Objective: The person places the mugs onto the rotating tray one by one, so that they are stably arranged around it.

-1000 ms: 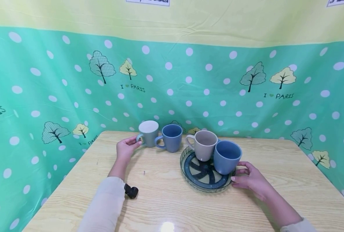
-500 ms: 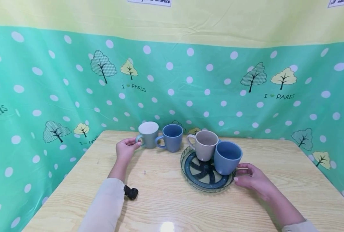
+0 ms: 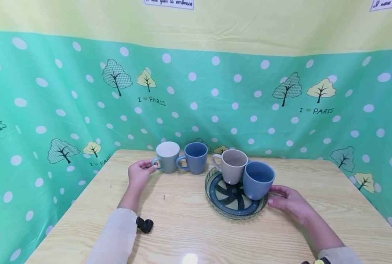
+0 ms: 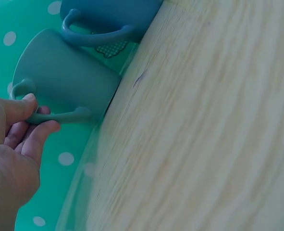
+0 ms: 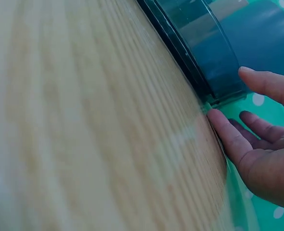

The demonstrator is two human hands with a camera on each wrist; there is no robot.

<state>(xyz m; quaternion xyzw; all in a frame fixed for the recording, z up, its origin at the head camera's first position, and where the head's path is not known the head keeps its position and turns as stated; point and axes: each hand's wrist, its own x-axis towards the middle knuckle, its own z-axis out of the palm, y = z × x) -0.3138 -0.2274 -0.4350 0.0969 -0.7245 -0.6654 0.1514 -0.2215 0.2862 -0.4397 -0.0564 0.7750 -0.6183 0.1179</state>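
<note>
The grey-green mug (image 3: 168, 161), at the far left of the table (image 3: 182, 216), is pinched by its handle (image 4: 67, 117) between thumb and fingers of the left hand (image 3: 140, 175). Right of the tray (image 3: 229, 211), where a beige mug (image 3: 232, 169) is set, the right hand (image 3: 292, 204) is held with thumb and fingers apart.

The head view looks down; 2 wrist views sit closer.

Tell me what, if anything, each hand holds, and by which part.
The left hand pinches the grey-green mug by its handle. The right hand is beside the patterned dish, gripping nothing.
</note>
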